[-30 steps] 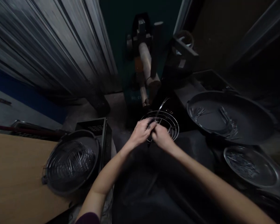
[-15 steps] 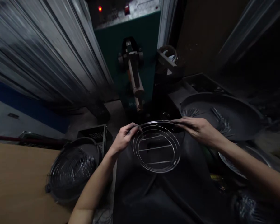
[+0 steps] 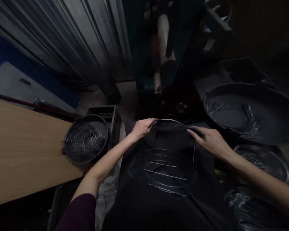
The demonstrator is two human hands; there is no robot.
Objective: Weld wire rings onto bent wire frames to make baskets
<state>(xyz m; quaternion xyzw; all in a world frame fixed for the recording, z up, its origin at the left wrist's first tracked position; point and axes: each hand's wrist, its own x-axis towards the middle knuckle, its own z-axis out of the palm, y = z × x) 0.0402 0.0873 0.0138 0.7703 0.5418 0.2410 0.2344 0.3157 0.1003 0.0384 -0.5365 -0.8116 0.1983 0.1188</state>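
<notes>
My left hand (image 3: 142,127) pinches the far left rim of a round wire rack (image 3: 165,174). On the far right, my right hand (image 3: 209,138) grips the same rim between thumb and fingers. Several thin straight bars cross the rack's lower ring, which hangs nearer to me over my dark-clad lap. The rack is tilted, its rim up and away from me. Dim light leaves some of its wires hard to make out.
To the left, a black tub (image 3: 69,157) holds wire rings beside a black crate (image 3: 114,112). A large dark pan (image 3: 233,112) with wire pieces stands right, above a smaller bowl (image 3: 283,166) of wires. Ahead is a machine with a rod-like arm (image 3: 163,38).
The rack has tipped, so its rim is up and its crossbars hang lower toward me. Both hands have shifted slightly right in view. The camera has turned downward and left.
</notes>
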